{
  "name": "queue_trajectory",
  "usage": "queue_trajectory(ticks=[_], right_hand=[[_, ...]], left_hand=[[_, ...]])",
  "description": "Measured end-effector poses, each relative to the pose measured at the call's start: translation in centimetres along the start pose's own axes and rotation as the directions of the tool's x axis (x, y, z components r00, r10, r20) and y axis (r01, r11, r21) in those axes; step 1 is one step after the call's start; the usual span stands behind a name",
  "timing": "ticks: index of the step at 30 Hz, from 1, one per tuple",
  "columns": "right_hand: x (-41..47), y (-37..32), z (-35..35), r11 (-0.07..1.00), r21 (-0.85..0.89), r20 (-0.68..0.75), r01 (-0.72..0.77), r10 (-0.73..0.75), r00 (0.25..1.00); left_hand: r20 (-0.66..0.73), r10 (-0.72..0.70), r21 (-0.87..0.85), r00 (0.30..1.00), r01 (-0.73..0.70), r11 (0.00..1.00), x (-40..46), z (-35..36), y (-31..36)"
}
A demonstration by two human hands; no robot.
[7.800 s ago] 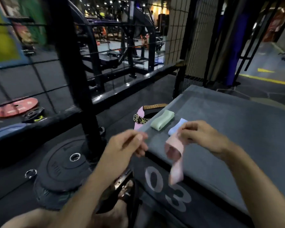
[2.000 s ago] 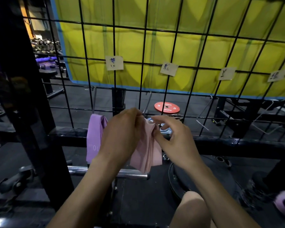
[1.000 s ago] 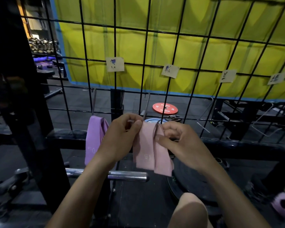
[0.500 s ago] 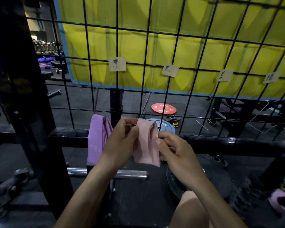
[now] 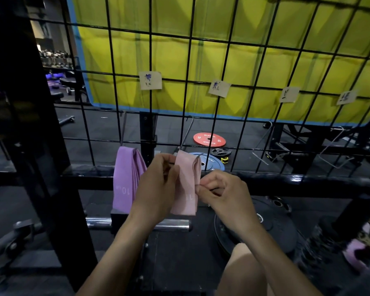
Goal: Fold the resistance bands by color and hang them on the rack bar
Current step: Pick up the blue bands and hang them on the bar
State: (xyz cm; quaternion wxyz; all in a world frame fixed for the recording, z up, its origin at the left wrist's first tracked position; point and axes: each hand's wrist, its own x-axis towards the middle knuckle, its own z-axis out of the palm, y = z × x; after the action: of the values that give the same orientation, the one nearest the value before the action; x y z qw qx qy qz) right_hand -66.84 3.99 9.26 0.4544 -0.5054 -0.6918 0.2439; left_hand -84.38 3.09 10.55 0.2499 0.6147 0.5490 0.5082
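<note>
both hands (image 5: 158,189) (image 5: 224,193) pinch flat folded pink band (image 5: 187,184), soft matte fabric.

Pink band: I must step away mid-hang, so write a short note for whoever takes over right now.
Left hand holds the folded pink band at its left edge.
Right hand pinches its right edge, beside the wire hook on the grid.
Done: purple band hangs folded on the neighbouring hook.
Left: let the pink band settle on its hook. Two more hooks to the right hang bare.
</note>
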Motion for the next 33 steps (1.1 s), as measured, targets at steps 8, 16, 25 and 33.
queue_trajectory(ticks=[8,16,25,33], right_hand=[[-2.1,1.8,-4.1,0.998,-0.071,0.012,0.0,0.001,1.0],[-7.0,7.7,-15.2,0.979,-0.144,-0.136,-0.143,0.124,0.983],[-18.6,20.2,-31.5,0.865,-0.047,-0.481,-0.499,0.418,0.771],[-27.4,31.4,-42.0,0.629,0.119,-0.765,-0.768,0.551,0.333]], left_hand=[[-0.024,0.089,0.51,0.996,-0.064,0.858,-2.3,-0.7,3.6],[0.054,0.311,0.677,0.949,-0.263,0.687,-4.1,0.9,5.5],[0.673,0.458,-0.111,0.581,-0.533,0.839,-5.0,25.4,10.7],[0.913,0.331,-0.267,0.24,-0.262,0.927,-11.0,49.2,11.2]])
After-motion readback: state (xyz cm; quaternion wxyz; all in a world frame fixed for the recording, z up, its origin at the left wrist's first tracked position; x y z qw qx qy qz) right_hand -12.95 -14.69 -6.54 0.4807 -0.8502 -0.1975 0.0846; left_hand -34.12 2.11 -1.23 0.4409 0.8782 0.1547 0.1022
